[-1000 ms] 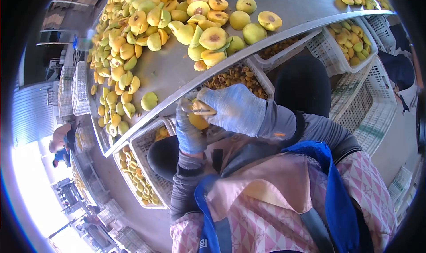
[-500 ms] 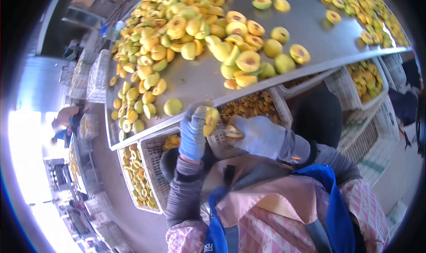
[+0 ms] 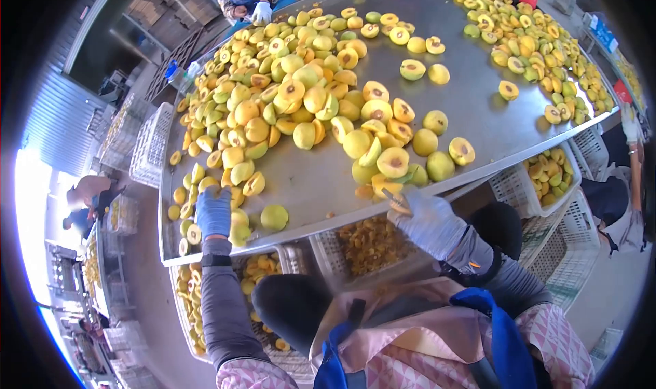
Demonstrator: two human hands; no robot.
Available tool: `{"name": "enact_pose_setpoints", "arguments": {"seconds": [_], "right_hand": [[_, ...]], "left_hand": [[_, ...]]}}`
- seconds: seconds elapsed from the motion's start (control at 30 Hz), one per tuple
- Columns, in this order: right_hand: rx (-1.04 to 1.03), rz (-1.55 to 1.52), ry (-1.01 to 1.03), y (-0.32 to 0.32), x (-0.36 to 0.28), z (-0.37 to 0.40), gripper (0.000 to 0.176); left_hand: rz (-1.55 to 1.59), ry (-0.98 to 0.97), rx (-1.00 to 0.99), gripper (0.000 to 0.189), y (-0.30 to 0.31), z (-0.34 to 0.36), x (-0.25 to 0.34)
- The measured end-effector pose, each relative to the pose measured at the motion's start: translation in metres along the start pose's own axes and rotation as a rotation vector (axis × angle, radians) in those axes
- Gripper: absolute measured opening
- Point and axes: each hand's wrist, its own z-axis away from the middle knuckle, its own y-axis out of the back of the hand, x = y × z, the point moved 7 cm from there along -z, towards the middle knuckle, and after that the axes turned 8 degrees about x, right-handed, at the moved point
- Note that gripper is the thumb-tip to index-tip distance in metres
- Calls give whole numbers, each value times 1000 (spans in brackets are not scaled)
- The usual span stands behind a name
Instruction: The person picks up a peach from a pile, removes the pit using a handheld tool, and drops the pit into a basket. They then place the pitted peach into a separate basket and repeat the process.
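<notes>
My left hand (image 3: 214, 213), in a blue-grey glove, reaches over the front left of the metal table (image 3: 311, 201). Its fingers touch a yellow peach half (image 3: 208, 183) at the edge of the pile; whether they grip it is hidden. More halves lie right beside that hand, with a greenish one (image 3: 274, 217) a little to the right. My right hand (image 3: 432, 224), gloved too, is closed around a small tool with a tan handle (image 3: 396, 202), whose working end is hard to make out. It hovers at the table's front edge, close to a cluster of peach halves (image 3: 393, 162).
Below the edge stand a crate of brown scraps (image 3: 372, 247) and crates of peach halves (image 3: 260, 269). Another filled crate (image 3: 547, 177) is at the right. Large heaps (image 3: 294, 75) cover the table's back. Across it, a person's gloved hand (image 3: 262, 12) works.
My left hand has moved left from in front of me onto the pile, and the peach half it held is no longer seen in it. My right hand has shifted slightly right. The view has tilted up.
</notes>
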Motion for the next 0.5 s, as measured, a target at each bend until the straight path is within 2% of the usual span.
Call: {"name": "enact_pose_setpoints", "arguments": {"seconds": [0.1, 0.13, 0.17, 0.27, 0.3, 0.33, 0.4, 0.43, 0.5], "right_hand": [[17, 149, 114, 10, 11, -30, 30], [-6, 233, 155, 8, 14, -40, 29], [-153, 328, 130, -4, 23, -49, 29], [-134, 412, 143, -16, 26, -73, 32], [-10, 289, 401, -25, 33, -85, 32], [-10, 298, 398, -33, 41, -100, 32], [-103, -248, -31, -52, 67, -139, 35], [-103, -246, -32, -62, 67, -157, 35], [-3, -179, 108, -74, 55, -196, 39]], "left_hand": [[77, 8, 67, 47, -19, -39, -5], [141, 32, 50, 50, -28, -51, -7], [203, 57, 30, 54, -37, -63, -10], [383, 161, -83, 56, -73, -100, -9], [405, 203, -143, 56, -80, -107, -6], [413, 201, -147, 56, -87, -115, -3], [484, 249, -177, 57, -101, -132, -5], [615, 270, -202, 57, -115, -143, -11], [615, 230, -154, 57, -131, -161, -24]]}}
